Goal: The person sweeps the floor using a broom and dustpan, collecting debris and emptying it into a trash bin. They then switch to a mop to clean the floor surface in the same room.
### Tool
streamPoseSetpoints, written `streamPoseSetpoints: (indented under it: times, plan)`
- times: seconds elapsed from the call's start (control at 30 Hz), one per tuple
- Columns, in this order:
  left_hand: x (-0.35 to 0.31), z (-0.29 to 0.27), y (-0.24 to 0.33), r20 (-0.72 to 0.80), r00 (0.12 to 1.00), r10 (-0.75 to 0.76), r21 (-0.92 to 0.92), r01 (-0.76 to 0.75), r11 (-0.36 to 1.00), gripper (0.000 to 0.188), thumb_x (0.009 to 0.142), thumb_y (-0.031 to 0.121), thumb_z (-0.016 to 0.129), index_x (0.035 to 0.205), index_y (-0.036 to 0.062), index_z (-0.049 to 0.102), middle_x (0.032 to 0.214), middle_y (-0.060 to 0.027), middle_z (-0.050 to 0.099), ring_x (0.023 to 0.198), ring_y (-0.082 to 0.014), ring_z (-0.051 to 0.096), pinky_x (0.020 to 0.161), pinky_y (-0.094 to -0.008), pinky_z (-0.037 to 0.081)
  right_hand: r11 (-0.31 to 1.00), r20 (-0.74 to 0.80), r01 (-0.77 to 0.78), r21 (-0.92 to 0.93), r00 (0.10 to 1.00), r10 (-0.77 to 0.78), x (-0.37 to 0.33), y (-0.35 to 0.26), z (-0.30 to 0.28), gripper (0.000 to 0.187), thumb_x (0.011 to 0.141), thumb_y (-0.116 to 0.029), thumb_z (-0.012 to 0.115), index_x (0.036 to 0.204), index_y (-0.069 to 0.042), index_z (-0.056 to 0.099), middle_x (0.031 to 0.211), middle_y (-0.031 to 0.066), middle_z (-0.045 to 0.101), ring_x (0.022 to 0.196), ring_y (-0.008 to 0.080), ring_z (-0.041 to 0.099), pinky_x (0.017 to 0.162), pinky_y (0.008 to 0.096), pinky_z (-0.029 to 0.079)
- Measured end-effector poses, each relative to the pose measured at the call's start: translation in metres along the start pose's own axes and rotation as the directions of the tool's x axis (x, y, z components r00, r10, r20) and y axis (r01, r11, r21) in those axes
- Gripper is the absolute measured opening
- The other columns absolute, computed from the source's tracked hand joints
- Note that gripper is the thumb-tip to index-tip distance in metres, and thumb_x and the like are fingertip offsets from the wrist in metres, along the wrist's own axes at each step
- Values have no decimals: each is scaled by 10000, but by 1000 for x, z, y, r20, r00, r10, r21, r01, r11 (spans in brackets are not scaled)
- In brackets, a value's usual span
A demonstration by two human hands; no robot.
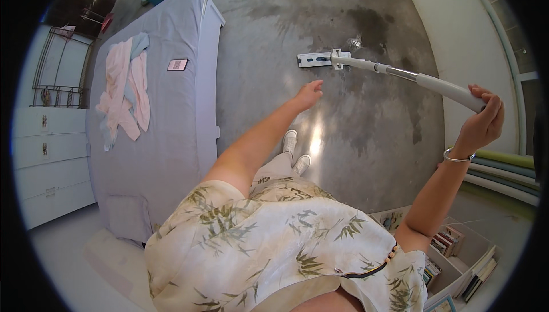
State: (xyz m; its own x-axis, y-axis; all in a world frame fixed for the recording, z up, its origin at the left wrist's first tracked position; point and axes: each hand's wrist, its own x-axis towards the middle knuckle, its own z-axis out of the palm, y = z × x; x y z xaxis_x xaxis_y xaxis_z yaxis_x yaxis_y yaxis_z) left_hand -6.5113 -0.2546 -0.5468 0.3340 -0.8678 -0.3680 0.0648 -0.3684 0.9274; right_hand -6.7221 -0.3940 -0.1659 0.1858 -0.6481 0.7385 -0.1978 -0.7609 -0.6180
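Observation:
A flat mop with a white and silver handle slants across the right side. Its rectangular white head lies on the grey floor. My right hand, with a bracelet at the wrist, is closed round the handle's upper end. In front of my body, my left hand hangs in the air with nothing in it. Its fingers are loosely bent and partly apart, below the mop head and not touching it. Just beyond the mop head sits a small shiny clump, too small to make out.
To the left stands a bed with a lilac sheet, pink and blue clothes and a phone. Dark wet patches mark the floor. White drawers stand far left, rolled mats at right, a bookshelf lower right.

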Motion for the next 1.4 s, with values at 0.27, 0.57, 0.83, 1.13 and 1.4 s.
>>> streamPoseSetpoints:
  times: [0.27,0.57,0.83,1.13,1.4]
  plan:
    - [-6,6,-11,22,998,59,82,-61,995,462,762,119,529,1211,61,438,1105,-130,529,1005,-221,512,823,-312,419,1000,27,2,-3,1000,-2,-13,-10,2,263,897,-112,366,697,-2,495,688,109,595,648,208,587,665,331,498]
    - [27,-13,32,158,986,-46,78,34,996,467,777,116,529,1227,57,420,1117,-119,524,1014,-201,502,821,-298,417,997,-10,49,-54,999,-49,23,-7,41,247,886,-82,363,695,11,490,680,122,589,647,235,595,672,351,514]
    - [59,-67,26,178,983,-45,45,37,998,464,773,122,534,1222,68,431,1084,-91,531,966,-169,509,769,-283,436,993,-74,71,-97,994,-78,42,-18,102,244,855,-49,347,654,17,470,634,156,576,624,271,604,669,386,535]
    - [82,-96,15,202,975,-93,39,87,995,458,763,117,541,1209,72,450,1063,-78,541,944,-163,518,749,-279,442,987,-21,127,-104,991,-129,59,-17,132,276,864,-50,301,673,44,477,652,174,570,628,289,605,691,408,536]
    - [88,-104,23,199,973,-115,25,112,993,439,773,122,532,1204,79,456,1065,-79,546,941,-162,521,728,-283,448,995,-61,94,-45,994,-96,66,-12,139,272,857,-37,306,666,54,476,639,175,559,614,288,600,673,405,542]
